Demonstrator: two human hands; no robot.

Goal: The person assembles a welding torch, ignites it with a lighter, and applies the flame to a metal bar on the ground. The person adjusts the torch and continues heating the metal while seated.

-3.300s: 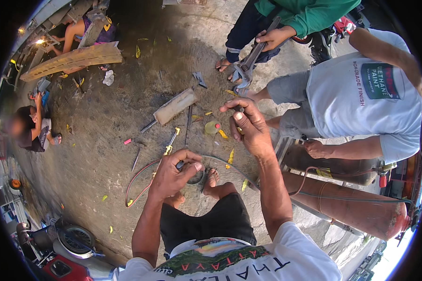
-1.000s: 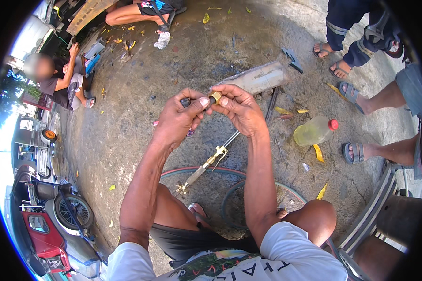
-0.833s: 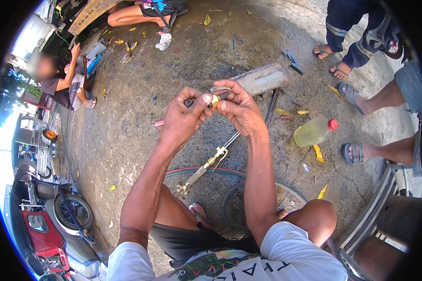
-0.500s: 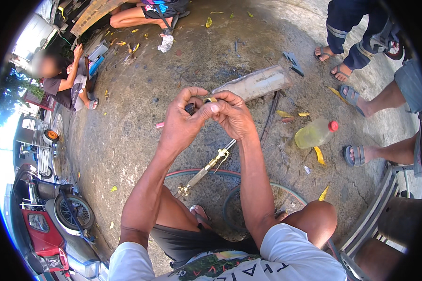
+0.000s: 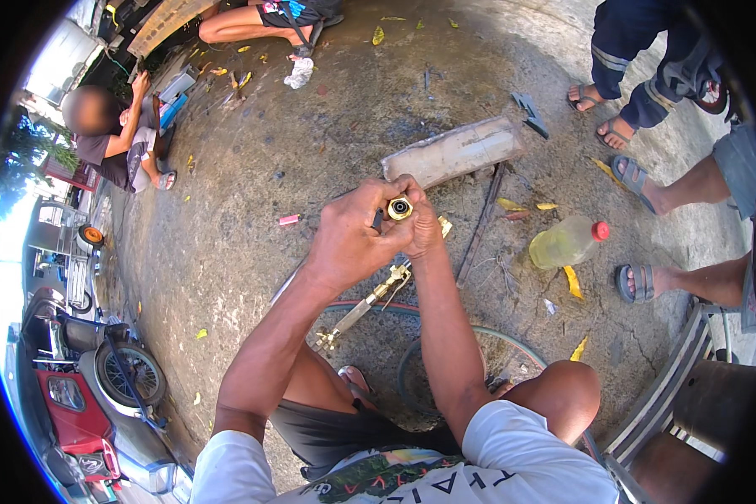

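Between my hands, raised above the concrete, is a brass hex nut point(image 5: 400, 207) with its round opening facing up. My left hand point(image 5: 349, 227) is closed, its thumb and fingers pressed against the nut. A small black piece point(image 5: 377, 221), of a kind I cannot make out, shows between those fingers. My right hand point(image 5: 424, 231) grips the nut from the other side, fingers bent around it. Below the hands a brass gas cutting torch point(image 5: 370, 304) lies on the ground, partly covered by my right forearm. Teal and red hoses point(image 5: 412, 344) curl near it.
A worn rectangular slab point(image 5: 454, 151) lies just ahead. To the right are a bottle of yellowish liquid point(image 5: 563, 244) with a red cap and people's sandalled feet point(image 5: 638, 281). A dark metal bracket point(image 5: 530, 115) lies beyond. Motorcycles point(image 5: 130, 378) stand left; another person point(image 5: 126, 139) squats far left.
Both hands have turned and come slightly nearer, so the nut's opening now faces up. My left hand has rolled over, its back now showing.
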